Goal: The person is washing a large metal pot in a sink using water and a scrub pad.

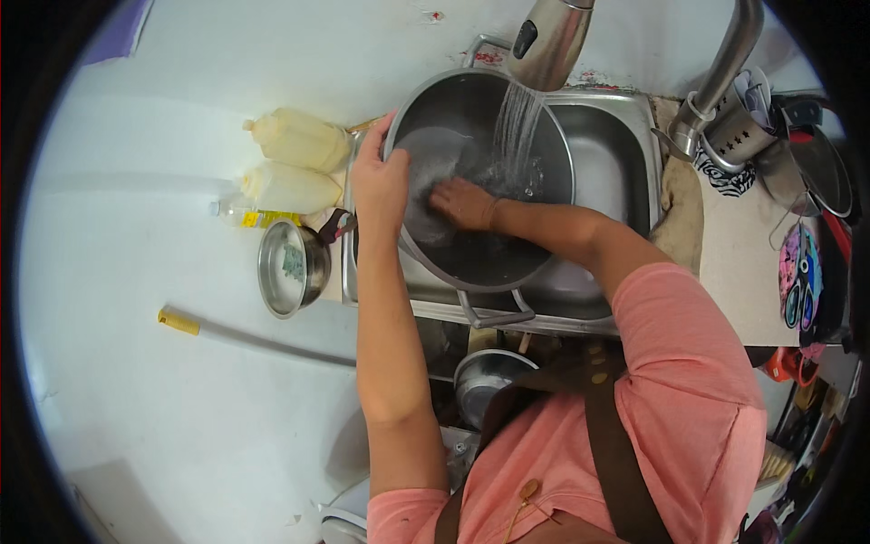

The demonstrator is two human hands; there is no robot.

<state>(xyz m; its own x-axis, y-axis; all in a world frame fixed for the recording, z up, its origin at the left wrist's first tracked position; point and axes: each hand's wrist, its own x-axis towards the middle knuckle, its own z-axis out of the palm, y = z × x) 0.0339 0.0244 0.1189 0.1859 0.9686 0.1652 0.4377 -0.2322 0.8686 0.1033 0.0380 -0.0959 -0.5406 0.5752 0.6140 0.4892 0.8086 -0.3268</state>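
A large metal pot (523,255) with two loop handles is tilted in the stainless steel sink (615,163). Water runs into it in a spray from the faucet head (552,47). My left hand (382,163) grips the pot's left rim, thumb over the edge. Inside the pot, my right hand (465,204) is at the wet inner surface, its fingers slightly blurred; whether it holds anything cannot be made out. Some water lies in the pot around the hand.
Plastic bottles (299,139) and a steel bowl (293,268) with a green scrubber stand left of the sink. At the right are the faucet base (685,126), a utensil holder (737,129), a cloth (682,211) and scissors (802,292). Another metal bowl (486,381) sits below the sink's front edge.
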